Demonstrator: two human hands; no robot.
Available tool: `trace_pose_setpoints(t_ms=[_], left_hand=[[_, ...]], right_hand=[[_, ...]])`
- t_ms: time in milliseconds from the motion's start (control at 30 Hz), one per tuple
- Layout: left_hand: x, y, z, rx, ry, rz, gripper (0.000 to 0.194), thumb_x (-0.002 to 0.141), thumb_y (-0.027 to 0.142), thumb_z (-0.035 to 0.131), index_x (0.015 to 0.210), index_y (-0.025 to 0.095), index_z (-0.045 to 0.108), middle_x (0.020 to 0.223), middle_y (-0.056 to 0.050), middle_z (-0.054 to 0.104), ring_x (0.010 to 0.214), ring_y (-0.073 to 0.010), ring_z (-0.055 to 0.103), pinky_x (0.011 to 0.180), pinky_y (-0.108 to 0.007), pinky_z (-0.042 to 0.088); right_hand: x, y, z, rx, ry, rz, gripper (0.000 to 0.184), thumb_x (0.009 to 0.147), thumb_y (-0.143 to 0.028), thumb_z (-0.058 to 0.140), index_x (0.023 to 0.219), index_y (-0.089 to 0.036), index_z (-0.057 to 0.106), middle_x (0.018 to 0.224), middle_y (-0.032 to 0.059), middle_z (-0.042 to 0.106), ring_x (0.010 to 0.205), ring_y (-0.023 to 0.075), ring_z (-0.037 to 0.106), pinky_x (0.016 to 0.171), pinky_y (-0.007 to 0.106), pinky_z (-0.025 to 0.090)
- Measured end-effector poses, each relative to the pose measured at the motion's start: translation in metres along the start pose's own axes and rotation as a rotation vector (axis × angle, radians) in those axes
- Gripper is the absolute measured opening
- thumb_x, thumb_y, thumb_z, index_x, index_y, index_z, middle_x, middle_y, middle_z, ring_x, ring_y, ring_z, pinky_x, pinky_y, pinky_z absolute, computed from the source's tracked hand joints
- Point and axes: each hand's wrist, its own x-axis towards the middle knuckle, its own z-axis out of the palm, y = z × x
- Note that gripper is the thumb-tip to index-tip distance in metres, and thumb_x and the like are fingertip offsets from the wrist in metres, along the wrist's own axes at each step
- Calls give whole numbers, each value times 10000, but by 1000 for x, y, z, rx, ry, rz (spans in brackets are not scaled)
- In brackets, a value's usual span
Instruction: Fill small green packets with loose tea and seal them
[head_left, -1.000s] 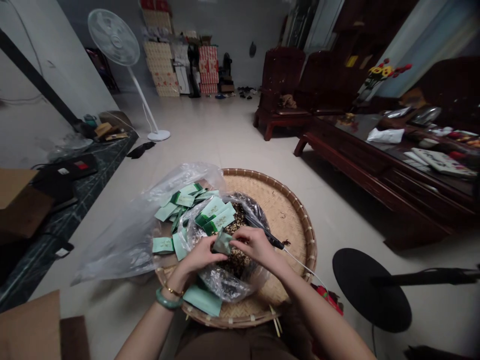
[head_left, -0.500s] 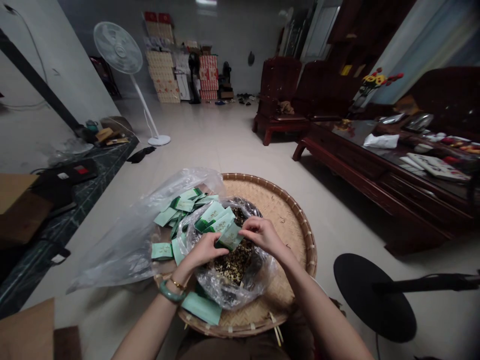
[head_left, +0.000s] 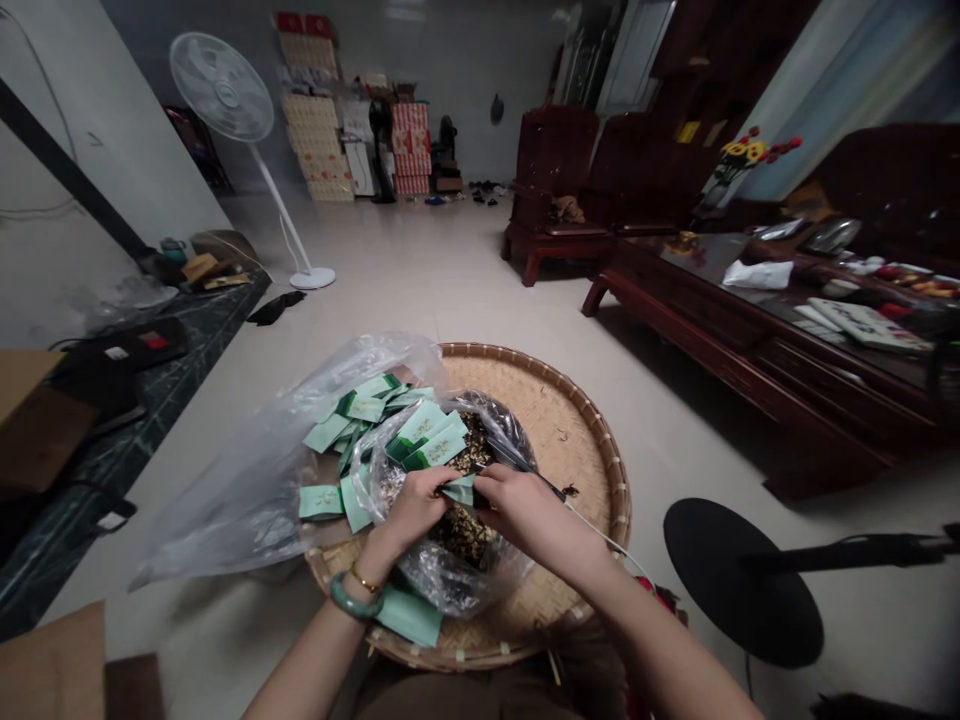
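Above an open clear plastic bag (head_left: 450,590) filled with a dark and yellow dried loose mix (head_left: 466,540), both my hands hold one small green packet (head_left: 460,489). My left hand (head_left: 416,508) pinches its left side. Closed on the other side is my right hand (head_left: 521,510), its fingertips partly hidden behind the packet. A slim dark tool (head_left: 553,489) with a pale cord (head_left: 619,548) shows just beyond my right hand; how it is held is hidden. Several green packets (head_left: 439,447) lie on the bag's left part, printed side up.
The bag stands on a round woven bamboo tray (head_left: 616,465). More green packets (head_left: 367,408) lie at its left, by a large clear plastic sheet (head_left: 247,490). A black round base (head_left: 731,585) stands on the floor at right, near a dark wooden table (head_left: 720,370).
The packet has turned and shows less of its face. My right hand has moved down and closer to my left. The dark tool and its cord now show beside my right hand.
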Motion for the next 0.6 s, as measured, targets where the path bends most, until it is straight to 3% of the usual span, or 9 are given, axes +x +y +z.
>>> trace_pose_setpoints(t_ms=[233,467,600], left_hand=[[1,21,0,40,-94,-67,476,627,40,600,1070,199,667,1061,-47,719,954,-223,663,850,-315,507],[-3,18,3,160,-83,-21,506,633,4,576,1099,186,654,1100,-62,711,988,-232,665,874,-330,518],[-8,15,5,283,-34,-9,532,631,-9,561,1116,191,649,1080,-73,716,958,-244,676,849,-343,533]], right_hand=[[19,8,15,-62,-88,33,161,801,-106,596,922,-163,686,904,84,693,782,196,669,665,237,441],[26,4,15,-204,-153,156,153,813,-136,579,850,-107,724,871,175,723,786,274,697,650,281,469],[27,3,16,-223,-157,180,173,814,-155,571,878,-105,724,884,171,727,797,272,696,635,274,474]])
